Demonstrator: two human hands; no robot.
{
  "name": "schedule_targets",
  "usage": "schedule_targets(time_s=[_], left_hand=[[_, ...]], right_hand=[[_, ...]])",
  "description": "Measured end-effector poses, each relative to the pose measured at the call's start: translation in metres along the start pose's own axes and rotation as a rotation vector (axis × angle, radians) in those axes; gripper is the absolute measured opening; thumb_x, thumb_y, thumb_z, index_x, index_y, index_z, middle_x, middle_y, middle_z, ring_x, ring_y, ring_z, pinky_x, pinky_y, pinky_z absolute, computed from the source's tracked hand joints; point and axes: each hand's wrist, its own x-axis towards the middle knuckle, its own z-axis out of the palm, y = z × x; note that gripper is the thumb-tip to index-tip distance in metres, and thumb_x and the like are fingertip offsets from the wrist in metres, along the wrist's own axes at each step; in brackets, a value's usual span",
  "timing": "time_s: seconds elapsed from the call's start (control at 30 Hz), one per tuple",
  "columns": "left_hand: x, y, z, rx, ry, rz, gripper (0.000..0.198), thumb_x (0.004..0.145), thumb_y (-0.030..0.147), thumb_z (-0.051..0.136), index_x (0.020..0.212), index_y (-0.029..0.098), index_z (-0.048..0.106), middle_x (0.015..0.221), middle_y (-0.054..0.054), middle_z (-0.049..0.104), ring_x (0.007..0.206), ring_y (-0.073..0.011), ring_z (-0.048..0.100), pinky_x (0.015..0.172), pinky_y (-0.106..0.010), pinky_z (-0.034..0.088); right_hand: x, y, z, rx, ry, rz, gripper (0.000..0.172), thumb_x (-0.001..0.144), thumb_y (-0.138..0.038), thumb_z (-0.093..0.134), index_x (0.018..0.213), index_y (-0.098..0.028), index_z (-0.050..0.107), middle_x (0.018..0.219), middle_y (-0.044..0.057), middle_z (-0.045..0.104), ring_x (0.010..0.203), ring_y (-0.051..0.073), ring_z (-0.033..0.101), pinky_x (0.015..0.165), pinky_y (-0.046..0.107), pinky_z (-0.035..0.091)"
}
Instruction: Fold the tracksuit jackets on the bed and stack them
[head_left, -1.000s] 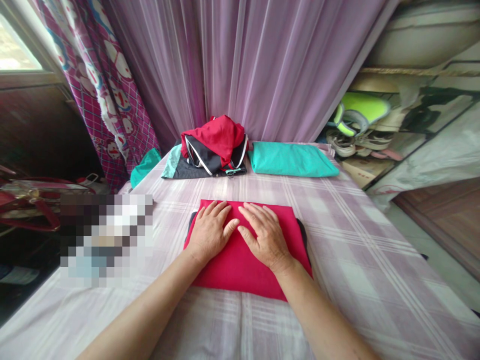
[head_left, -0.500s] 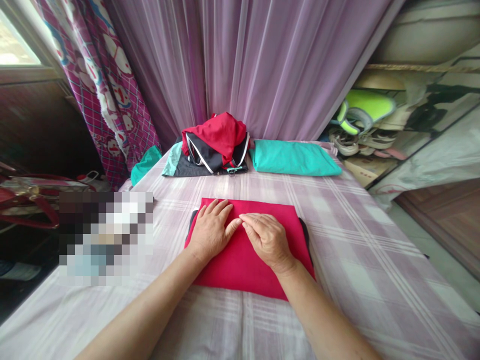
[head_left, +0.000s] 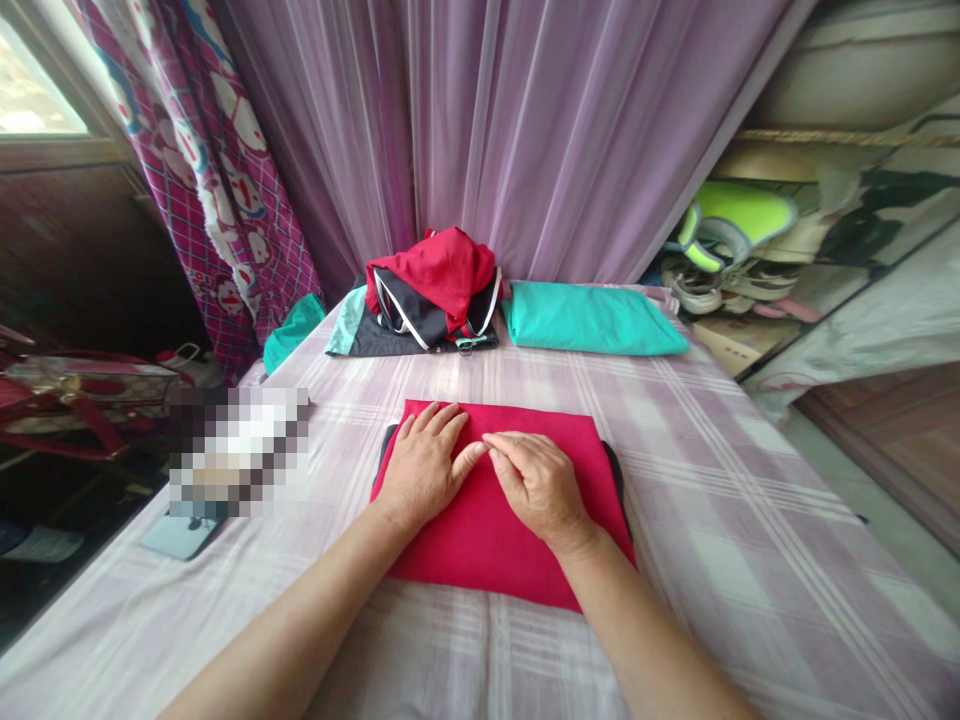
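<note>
A folded red garment [head_left: 480, 530] with black edging lies flat on the checked purple bedsheet [head_left: 720, 520] in front of me. My left hand [head_left: 422, 468] rests palm down on its left half, fingers stretched out. My right hand [head_left: 536, 482] lies on the middle of the garment beside it, fingers together and pointing left, fingertips near my left thumb. Neither hand holds anything.
At the far end of the bed sits a pile of red and black clothes [head_left: 431, 290], with a folded teal cloth [head_left: 589, 318] to its right. A phone [head_left: 180, 535] lies at the bed's left edge. Purple curtains hang behind; cluttered shelves stand at right.
My right hand has slid left and drawn its fingers together on the red garment. My left hand has stayed in place.
</note>
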Motion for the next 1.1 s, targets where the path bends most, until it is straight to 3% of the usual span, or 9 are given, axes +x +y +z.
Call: schedule_targets(time_s=[1.1], left_hand=[[-0.0003,-0.0003,0.0017,-0.001,0.018,0.008,0.057,0.095,0.059,0.042,0.134,0.021,0.057,0.143,-0.009,0.056,0.137,-0.0304,0.044,0.112,-0.053,0.038]], right_hand=[[-0.0009,0.0003,0.0002,0.012,-0.023,0.039,0.023,0.097,-0.023,0.049,0.102,-0.02,0.071,0.095,0.007,0.077,0.09,0.019,0.071,0.085,0.033,0.054]])
